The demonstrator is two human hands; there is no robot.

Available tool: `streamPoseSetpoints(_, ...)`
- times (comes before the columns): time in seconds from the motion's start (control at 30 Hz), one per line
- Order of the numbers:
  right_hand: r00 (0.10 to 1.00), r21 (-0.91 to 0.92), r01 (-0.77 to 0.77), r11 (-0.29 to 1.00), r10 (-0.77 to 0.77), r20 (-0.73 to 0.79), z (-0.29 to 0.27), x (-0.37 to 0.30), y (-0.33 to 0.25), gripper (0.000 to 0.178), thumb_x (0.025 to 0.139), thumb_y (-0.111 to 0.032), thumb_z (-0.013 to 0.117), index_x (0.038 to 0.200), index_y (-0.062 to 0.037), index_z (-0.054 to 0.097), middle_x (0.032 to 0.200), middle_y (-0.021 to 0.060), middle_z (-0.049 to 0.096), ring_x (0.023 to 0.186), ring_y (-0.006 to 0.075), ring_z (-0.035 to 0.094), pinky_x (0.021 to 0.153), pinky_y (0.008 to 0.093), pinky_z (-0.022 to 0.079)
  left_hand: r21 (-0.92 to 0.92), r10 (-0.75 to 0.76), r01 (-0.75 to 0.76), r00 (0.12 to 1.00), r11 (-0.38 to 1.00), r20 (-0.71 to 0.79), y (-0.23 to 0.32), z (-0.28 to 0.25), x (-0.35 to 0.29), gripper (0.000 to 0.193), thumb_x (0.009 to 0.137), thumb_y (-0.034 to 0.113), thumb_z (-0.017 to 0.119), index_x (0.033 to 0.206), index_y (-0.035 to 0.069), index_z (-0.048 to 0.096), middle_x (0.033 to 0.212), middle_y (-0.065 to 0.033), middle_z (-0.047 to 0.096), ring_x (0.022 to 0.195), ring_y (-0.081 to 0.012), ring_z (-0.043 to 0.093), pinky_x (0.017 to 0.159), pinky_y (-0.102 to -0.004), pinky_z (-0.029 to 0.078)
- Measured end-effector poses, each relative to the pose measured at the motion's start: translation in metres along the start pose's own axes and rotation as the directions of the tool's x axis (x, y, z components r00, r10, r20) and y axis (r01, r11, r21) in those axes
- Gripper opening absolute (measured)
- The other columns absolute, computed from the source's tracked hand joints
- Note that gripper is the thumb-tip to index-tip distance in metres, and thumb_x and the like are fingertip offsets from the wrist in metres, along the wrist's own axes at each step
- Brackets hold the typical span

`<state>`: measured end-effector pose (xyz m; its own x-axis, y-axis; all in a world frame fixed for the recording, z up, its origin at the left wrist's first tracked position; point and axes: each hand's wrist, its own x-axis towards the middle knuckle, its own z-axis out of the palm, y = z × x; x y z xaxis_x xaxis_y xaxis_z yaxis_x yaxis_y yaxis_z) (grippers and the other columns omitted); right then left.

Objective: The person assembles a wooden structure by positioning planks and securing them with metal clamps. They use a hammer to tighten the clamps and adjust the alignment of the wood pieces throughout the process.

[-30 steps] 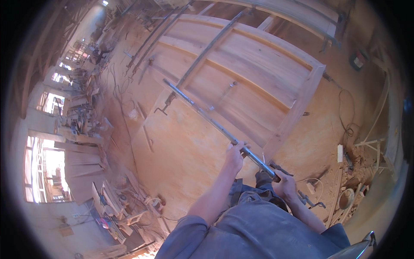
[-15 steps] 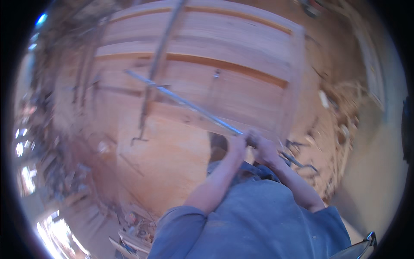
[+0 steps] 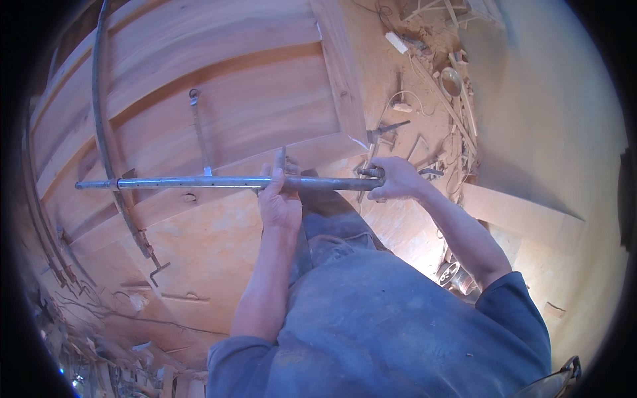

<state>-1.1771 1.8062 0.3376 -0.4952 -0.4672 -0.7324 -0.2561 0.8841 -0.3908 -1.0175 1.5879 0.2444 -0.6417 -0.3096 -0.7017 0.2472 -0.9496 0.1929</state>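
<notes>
Dark metal bars (image 3: 34, 179) run along the far left side, and below them wood scraps (image 3: 119, 375) lie in a dense heap. Next comes a long bar clamp (image 3: 99, 99), which crosses a pale wooden panel (image 3: 265, 73) and ends in a crank handle (image 3: 159, 270) beyond the near edge of the panel. A steel pipe (image 3: 199, 181) begins over this clamp and goes almost level to the right; whether they touch, I cannot tell. Small dark marks sit along the pipe, too fine to say if they are holes or print. A slender tool with a ring (image 3: 200, 129) lies on the panel. Between the panel's near edge and the person's left arm, the dusty, sand-coloured floor (image 3: 212, 229) stretches. The left hand (image 3: 280, 199) has its grip closed around the middle part of the pipe, and the right hand (image 3: 397, 178) grips its right end. Further right, a white block (image 3: 396, 42) and thin wood strips (image 3: 438, 93) lie near a smooth beige wall (image 3: 557, 119), where a low board (image 3: 524, 219) follows its foot.
</notes>
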Motion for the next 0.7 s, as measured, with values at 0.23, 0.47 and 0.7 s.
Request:
streamPoseSetpoints(0.23, 0.985, 0.062, -0.053, 0.997, 0.042, 0.167, 0.014, 0.017, 0.023, 0.037, 0.058, -0.029, 0.08, 0.084, -0.0054, 0.069, 0.077, 0.0145, 0.071, 0.08, 0.0289, 0.072, 0.073, 0.0411, 0.055, -0.066, -0.06, 0.059, 0.998, 0.996, -0.004, -0.015, 0.003, -0.004, 0.039, 0.105, 0.013, 0.05, 0.141, -0.001, 0.052, 0.144, -0.0192, 0.057, 0.138, -0.0416, 0.052, 0.112, -0.0527, 0.047)
streamPoseSetpoints(0.47, 0.97, 0.019, -0.016, 1.0, 0.011, 0.241, 0.011, 0.024, 0.019, 0.037, 0.061, -0.026, 0.076, 0.087, -0.0014, 0.069, 0.077, 0.0161, 0.073, 0.077, 0.0345, 0.072, 0.072, 0.0451, 0.055, -0.067, -0.069, 0.073, 0.996, 0.995, 0.065, -0.045, -0.001, -0.007, 0.042, 0.105, 0.018, 0.051, 0.144, 0.001, 0.05, 0.144, -0.0117, 0.058, 0.142, -0.0359, 0.049, 0.116, -0.0521, 0.04)
streamPoseSetpoints(0.7, 0.994, -0.17, 0.093, 0.981, -0.1, -0.033, 0.024, 0.016, 0.018, 0.032, 0.058, -0.024, 0.077, 0.079, -0.0003, 0.073, 0.069, 0.0138, 0.072, 0.068, 0.0283, 0.072, 0.066, 0.0395, 0.056, 0.019, -0.122, 0.124, 0.989, 0.992, -0.08, -0.112, 0.014, -0.024, 0.054, 0.102, 0.022, 0.052, 0.153, 0.004, 0.045, 0.152, -0.0126, 0.053, 0.148, -0.0391, 0.041, 0.12, -0.0532, 0.034)
